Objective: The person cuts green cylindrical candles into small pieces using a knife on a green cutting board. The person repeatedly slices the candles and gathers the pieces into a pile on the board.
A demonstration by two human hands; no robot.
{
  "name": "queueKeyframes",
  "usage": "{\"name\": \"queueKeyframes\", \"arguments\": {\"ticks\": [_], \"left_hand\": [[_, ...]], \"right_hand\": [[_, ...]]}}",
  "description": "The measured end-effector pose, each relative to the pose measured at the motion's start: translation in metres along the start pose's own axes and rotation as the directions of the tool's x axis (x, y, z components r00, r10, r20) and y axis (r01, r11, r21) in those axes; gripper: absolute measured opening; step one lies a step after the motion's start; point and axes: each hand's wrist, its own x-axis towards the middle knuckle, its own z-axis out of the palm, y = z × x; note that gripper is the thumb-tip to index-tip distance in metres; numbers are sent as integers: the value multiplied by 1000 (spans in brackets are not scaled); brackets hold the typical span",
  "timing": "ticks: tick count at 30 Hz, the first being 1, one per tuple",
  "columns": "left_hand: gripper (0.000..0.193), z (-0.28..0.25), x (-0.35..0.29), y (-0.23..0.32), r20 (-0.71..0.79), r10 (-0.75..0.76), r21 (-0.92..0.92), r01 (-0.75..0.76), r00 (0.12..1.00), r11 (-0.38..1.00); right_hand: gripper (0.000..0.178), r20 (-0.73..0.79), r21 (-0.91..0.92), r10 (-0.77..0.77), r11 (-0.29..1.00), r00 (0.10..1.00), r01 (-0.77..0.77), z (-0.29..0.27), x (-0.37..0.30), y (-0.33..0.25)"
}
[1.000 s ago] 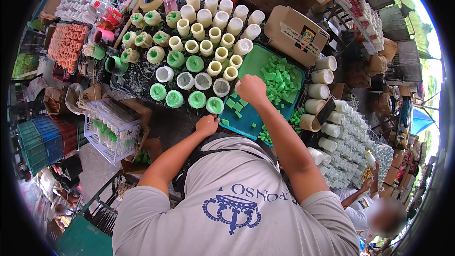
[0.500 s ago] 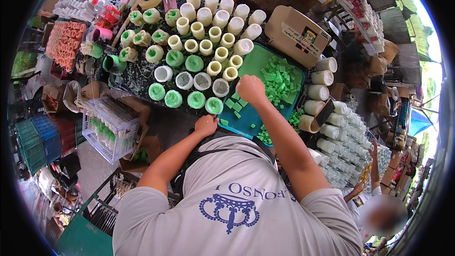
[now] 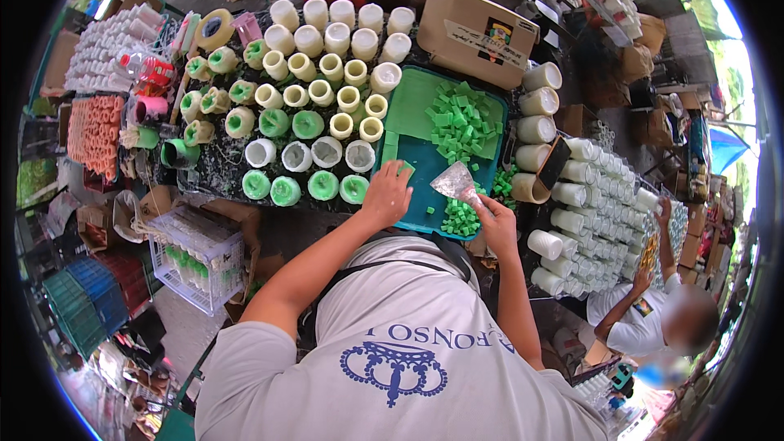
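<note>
The right hand (image 3: pixel 498 226) has its grip closed around the handle of a scraper (image 3: pixel 456 180), whose broad metal blade points up and left over the teal tray (image 3: pixel 415 214). The left hand (image 3: pixel 387 197) is at the tray's left edge, palm down with fingers bent; a small green piece (image 3: pixel 407 167) shows right at its fingertips, though whether that grip is clamped on it cannot be told. Inside the tray, a flat green sheet (image 3: pixel 406 108) lies at the far left, a heap of green cubes (image 3: pixel 454 124) fills the far right, and a smaller pile of green bits (image 3: pixel 460 218) sits in the near right corner, close to the scraper. Left of the tray, the black worktop (image 3: pixel 226 170) carries rows of upright cups, the pale yellow cups (image 3: pixel 341 126) hollow, the nearest row of green-filled cups (image 3: pixel 323 186) just beyond the left forearm. A brown box (image 3: pixel 469 41) stands beyond the tray, and whitish cylinders (image 3: pixel 536 129) line its right side. Farther right, a co-worker (image 3: pixel 627 318) reaches toward more cylinders.
</note>
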Motion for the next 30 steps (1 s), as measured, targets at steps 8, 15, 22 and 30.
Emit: {"name": "queueKeyframes", "arguments": {"ticks": [8, 15, 22, 30], "left_hand": [[87, 50, 77, -46, -16, -109, 467, 104, 994, 878], [81, 60, 45, -33, -27, -78, 471, 82, 997, 878], [78, 57, 15, -31, 107, 3, 352, -41, 994, 935], [67, 64, 21, -28, 131, 114, 410, -159, 985, 898]], "right_hand": [[36, -103, 20, -10, 1000, 995, 12, -1, -56, 0], [35, -156, 30, -42, 998, 987, 48, 4, -81, 25], [34, -154, 45, 33, 999, 987, -26, -8, -88, 33], [33, -182, -15, -17, 1000, 983, 14, -17, -89, 29]]}}
